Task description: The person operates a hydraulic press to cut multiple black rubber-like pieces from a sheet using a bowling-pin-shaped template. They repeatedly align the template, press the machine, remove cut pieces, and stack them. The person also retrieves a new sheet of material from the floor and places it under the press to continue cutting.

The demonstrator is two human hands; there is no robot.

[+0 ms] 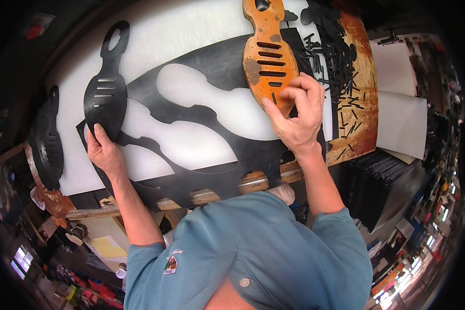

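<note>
Pinching slotted black cutout (94, 101), left, with left hand (106, 155); cupping orange template (269, 58) with half-open right hand (300, 118), can't tell hold.

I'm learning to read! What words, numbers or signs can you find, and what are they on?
Badge on the blue shirt: small upside-down lettering; I won't copy it out.
Red patch, top left: too blurred to read.
Orange board and black piece: no words I can see.
</note>
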